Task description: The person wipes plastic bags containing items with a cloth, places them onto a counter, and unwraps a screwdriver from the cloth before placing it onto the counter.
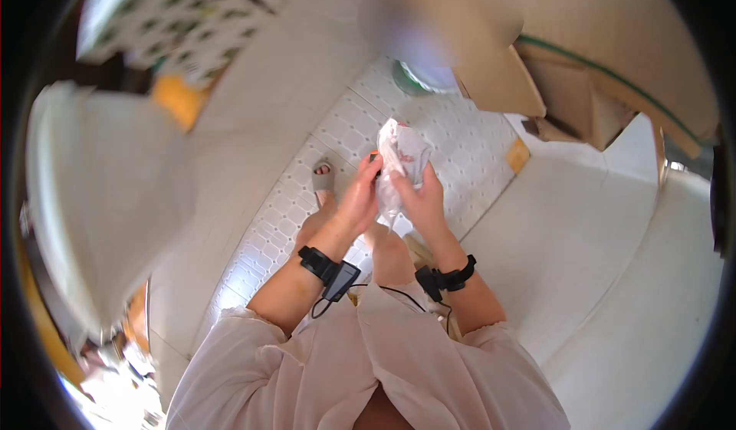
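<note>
A crumpled white plastic bag (pixel 404 151) with reddish print is held up in front of my body, over the tiled floor. My left hand (pixel 360 196) is closed at the bag's left edge. By its fingertips shows a small dark and orange thing (pixel 374 156), too small to name. My right hand (pixel 422 198) grips the bag from the lower right, with the thumb lying across its front. Whatever the bag contains, if anything, is hidden. Each forearm wears a black strap with a small box and a cable.
Cardboard boxes (pixel 583 96) stand at the upper right, near a bucket-like container (pixel 429 77) on the tiled floor (pixel 268 234). A large pale blurred object (pixel 107 192) fills the left side. Pale low walls or panels (pixel 552 238) flank the floor.
</note>
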Available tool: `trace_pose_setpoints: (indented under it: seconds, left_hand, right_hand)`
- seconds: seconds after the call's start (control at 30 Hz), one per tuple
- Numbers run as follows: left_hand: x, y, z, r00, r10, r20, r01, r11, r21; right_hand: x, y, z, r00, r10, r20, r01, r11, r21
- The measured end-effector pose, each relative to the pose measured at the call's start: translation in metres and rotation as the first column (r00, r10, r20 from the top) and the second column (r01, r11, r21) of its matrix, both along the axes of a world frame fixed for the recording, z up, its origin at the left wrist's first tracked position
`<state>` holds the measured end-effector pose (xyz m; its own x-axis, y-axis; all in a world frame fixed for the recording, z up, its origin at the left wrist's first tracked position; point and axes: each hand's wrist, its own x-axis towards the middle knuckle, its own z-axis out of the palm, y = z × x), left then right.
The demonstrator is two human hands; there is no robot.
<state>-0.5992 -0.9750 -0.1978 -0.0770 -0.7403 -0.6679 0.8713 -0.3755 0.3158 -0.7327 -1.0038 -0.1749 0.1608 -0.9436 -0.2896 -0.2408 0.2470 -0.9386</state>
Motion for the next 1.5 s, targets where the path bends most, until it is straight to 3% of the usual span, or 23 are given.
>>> trace_pose_setpoints:
  seconds: [0.07,0.17,0.23,0.27,0.37,0.43,0.5,0.6,0.7,0.77,0.8,0.87,0.93,1.0,1.07,1.13,1.2,1.27,1.3,1.33,1.4,1.47,1.5]
  left_hand:
    - [0.015,0.017,0.062,0.981,0.144,-0.131,-0.144,0.990,0.010]
    - [0.048,0.053,0.077,0.957,0.191,-0.216,-0.229,0.958,-0.170]
    - [0.066,0.074,0.075,0.940,0.254,-0.227,-0.298,0.935,-0.190]
    - [0.073,0.088,0.080,0.930,0.257,-0.264,-0.308,0.935,-0.175]
    - [0.081,0.140,0.137,0.916,0.271,-0.297,-0.336,0.922,-0.193]
    - [0.077,0.172,0.150,0.914,0.223,-0.339,-0.306,0.928,-0.215]
    - [0.089,0.215,0.132,0.895,0.359,-0.265,-0.420,0.879,-0.227]
    - [0.131,0.286,0.138,0.823,0.532,-0.200,-0.562,0.812,-0.156]
    - [0.185,0.366,0.168,0.766,0.591,-0.253,-0.642,0.683,-0.349]
    - [0.207,0.415,0.175,0.663,0.742,0.095,-0.663,0.642,-0.385]
    - [0.213,0.434,0.181,0.643,0.761,0.087,-0.684,0.622,-0.382]
    - [0.215,0.471,0.195,0.617,0.723,-0.309,-0.766,0.462,-0.447]
    - [0.203,0.499,0.208,0.524,0.812,-0.257,-0.813,0.387,-0.434]
    - [0.187,0.520,0.228,0.484,0.875,0.026,-0.800,0.454,-0.392]
    - [0.193,0.539,0.218,0.385,0.923,-0.014,-0.847,0.348,-0.402]
    - [0.206,0.571,0.213,0.389,0.903,-0.183,-0.791,0.225,-0.569]
    - [0.215,0.591,0.205,0.312,0.938,-0.149,-0.711,0.126,-0.692]
    - [0.211,0.609,0.193,0.255,0.930,-0.267,-0.709,-0.008,-0.706]
    - [0.206,0.613,0.183,0.254,0.942,-0.221,-0.692,0.017,-0.722]
    - [0.200,0.616,0.181,0.264,0.949,-0.175,-0.674,0.051,-0.737]
    - [0.197,0.611,0.189,0.254,0.876,-0.409,-0.803,-0.044,-0.594]
    - [0.188,0.608,0.205,0.182,0.904,-0.386,-0.838,-0.063,-0.543]
    - [0.185,0.605,0.207,0.156,0.915,-0.372,-0.853,-0.065,-0.518]
  right_hand:
    - [0.033,0.016,0.052,0.989,0.150,0.013,-0.143,0.962,-0.232]
    - [0.056,0.045,0.102,0.956,0.288,0.058,-0.271,0.941,-0.204]
    - [0.063,0.055,0.117,0.873,0.382,-0.304,-0.486,0.732,-0.477]
    - [0.071,0.059,0.127,0.861,0.417,-0.290,-0.508,0.702,-0.499]
    - [0.087,0.070,0.153,0.880,0.181,-0.440,-0.428,0.704,-0.567]
    - [0.109,0.097,0.150,0.879,0.213,-0.428,-0.438,0.717,-0.543]
    - [0.138,0.139,0.142,0.856,0.273,-0.438,-0.492,0.688,-0.534]
    - [0.174,0.227,0.176,0.836,0.531,-0.139,-0.541,0.754,-0.372]
    - [0.205,0.328,0.191,0.724,0.690,-0.016,-0.653,0.677,-0.339]
    - [0.228,0.375,0.210,0.600,0.793,-0.105,-0.709,0.466,-0.529]
    - [0.240,0.387,0.214,0.577,0.809,-0.113,-0.726,0.444,-0.525]
    - [0.279,0.394,0.220,0.552,0.754,-0.355,-0.761,0.282,-0.585]
    - [0.324,0.392,0.213,0.645,0.681,-0.347,-0.668,0.282,-0.689]
    - [0.345,0.394,0.221,0.543,0.732,-0.412,-0.751,0.204,-0.628]
    - [0.351,0.418,0.225,0.429,0.772,-0.469,-0.819,0.113,-0.563]
    - [0.342,0.455,0.222,0.265,0.950,-0.162,-0.794,0.120,-0.596]
    - [0.325,0.491,0.214,0.132,0.974,-0.181,-0.773,-0.013,-0.634]
    - [0.309,0.518,0.226,0.123,0.984,-0.132,-0.809,0.023,-0.587]
    - [0.311,0.522,0.230,0.064,0.991,-0.118,-0.816,-0.016,-0.578]
    - [0.317,0.520,0.236,0.016,0.968,-0.252,-0.815,-0.133,-0.564]
    - [0.339,0.516,0.236,-0.056,0.924,-0.377,-0.794,-0.270,-0.544]
    - [0.373,0.514,0.231,0.115,0.902,-0.417,-0.749,-0.197,-0.633]
    - [0.383,0.510,0.228,0.092,0.907,-0.411,-0.743,-0.212,-0.635]
